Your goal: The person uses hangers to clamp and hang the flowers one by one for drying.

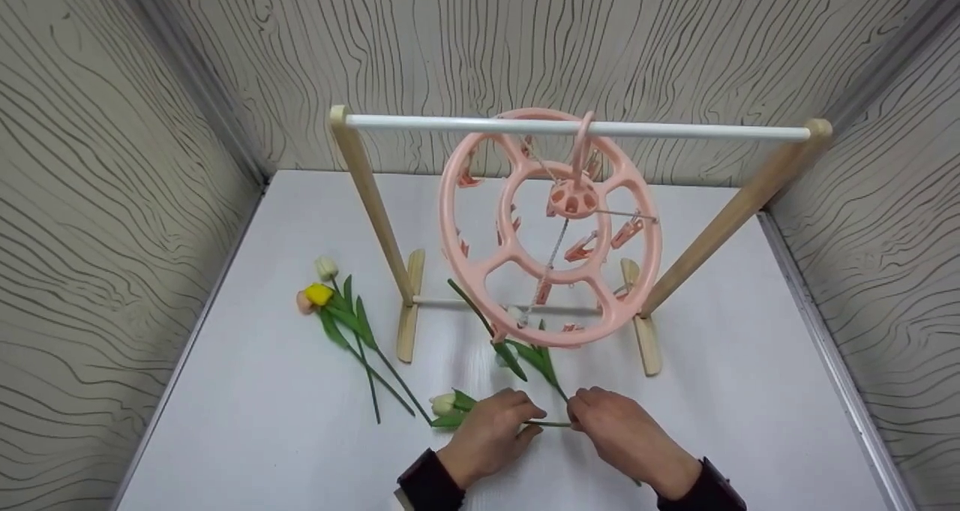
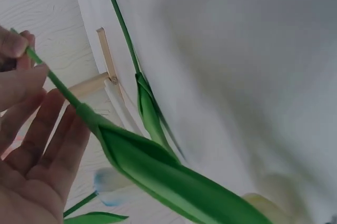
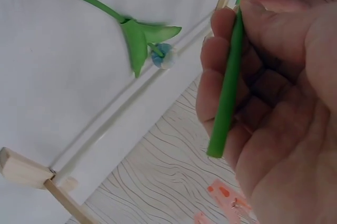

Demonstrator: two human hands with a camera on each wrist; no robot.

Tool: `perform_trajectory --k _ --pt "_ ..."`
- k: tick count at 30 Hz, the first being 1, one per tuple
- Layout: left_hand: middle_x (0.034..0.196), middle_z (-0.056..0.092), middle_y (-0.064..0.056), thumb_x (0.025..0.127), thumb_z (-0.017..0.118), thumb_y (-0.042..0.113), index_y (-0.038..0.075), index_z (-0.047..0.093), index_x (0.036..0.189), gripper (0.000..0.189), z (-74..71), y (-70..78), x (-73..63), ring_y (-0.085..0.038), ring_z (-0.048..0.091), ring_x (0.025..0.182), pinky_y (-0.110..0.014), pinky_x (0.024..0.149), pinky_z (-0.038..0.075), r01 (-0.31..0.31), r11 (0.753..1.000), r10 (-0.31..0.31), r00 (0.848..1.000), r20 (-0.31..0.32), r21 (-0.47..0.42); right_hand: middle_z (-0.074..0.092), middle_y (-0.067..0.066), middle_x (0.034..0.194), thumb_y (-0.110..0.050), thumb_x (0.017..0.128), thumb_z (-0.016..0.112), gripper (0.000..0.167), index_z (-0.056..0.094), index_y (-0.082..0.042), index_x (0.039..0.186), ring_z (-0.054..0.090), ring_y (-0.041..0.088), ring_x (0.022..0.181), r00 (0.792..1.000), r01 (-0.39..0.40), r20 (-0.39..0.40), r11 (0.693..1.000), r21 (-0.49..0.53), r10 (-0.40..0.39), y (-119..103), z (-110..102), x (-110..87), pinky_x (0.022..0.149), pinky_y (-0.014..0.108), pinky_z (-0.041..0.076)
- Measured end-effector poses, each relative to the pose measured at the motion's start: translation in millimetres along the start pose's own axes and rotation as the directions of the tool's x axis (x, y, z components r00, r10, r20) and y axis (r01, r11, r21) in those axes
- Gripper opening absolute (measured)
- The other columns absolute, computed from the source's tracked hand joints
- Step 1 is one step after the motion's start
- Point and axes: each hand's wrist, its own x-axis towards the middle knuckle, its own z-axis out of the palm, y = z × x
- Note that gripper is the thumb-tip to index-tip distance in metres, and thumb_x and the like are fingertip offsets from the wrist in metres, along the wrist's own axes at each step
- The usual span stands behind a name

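Observation:
An artificial tulip with a cream bloom point(image 1: 442, 404) and green leaves lies sideways between both hands. My left hand point(image 1: 495, 428) holds its stem just below the leaves; in the left wrist view the thumb touches the stem and the other fingers lie behind it. At the bare end of the stem point(image 3: 227, 92), my right hand point(image 1: 619, 428) pinches it between thumb and fingers. Beyond the hands, a tulip with a blue-and-white bloom point(image 3: 162, 55) lies on the table, its green leaves point(image 1: 536, 357) below the pink ring; its stem passes behind the right hand.
A pink round clip hanger point(image 1: 450, 196) with several clips hangs tilted from the white bar point(image 1: 712, 130) of a wooden stand point(image 1: 371, 203). Left of the stand lie tulips with yellow point(image 1: 319, 295), pink point(image 1: 304, 302) and white point(image 1: 326, 269) blooms. Patterned walls point(image 1: 420, 46) enclose the white table point(image 1: 247, 391).

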Motion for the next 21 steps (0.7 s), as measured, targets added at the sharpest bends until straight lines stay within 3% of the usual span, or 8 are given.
perform_trajectory --k 6,13,21 --pt "0.089 0.077 0.008 0.093 0.086 0.013 0.017 0.084 0.099 0.008 0.0 3.6 7.3 -0.002 0.07 0.083 -0.008 0.073 0.053 -0.008 1.0 0.007 0.998 0.061 0.015 0.065 -0.005 0.079 -0.007 0.09 0.085 0.016 0.07 -0.014 0.091 0.054 0.005 0.07 1.0 0.004 -0.011 1.0 -0.021 -0.004 -2 -3 2.9 0.059 0.022 0.047" --pt "0.084 0.075 0.007 0.094 0.084 0.015 0.019 0.084 0.094 0.003 -2.9 2.3 8.6 -0.003 0.071 0.08 -0.01 0.069 0.054 -0.024 0.998 0.022 0.999 0.029 0.054 0.066 -0.006 0.08 -0.015 0.086 0.091 0.014 0.077 -0.016 0.09 0.059 0.006 0.072 0.99 0.022 -0.138 0.997 -0.079 -0.033 -1 -7 0.0 0.06 0.021 0.052" --pt "0.084 0.075 0.006 0.095 0.084 0.015 0.019 0.085 0.096 0.004 -14.9 1.4 8.3 -0.005 0.072 0.082 -0.012 0.071 0.057 -0.016 0.999 0.016 1.0 -0.006 0.05 0.069 -0.011 0.088 -0.016 0.085 0.092 0.018 0.079 -0.02 0.096 0.068 0.004 0.08 0.949 0.068 -0.314 0.995 0.071 -0.042 12 -19 -12.4 0.067 0.022 0.059"
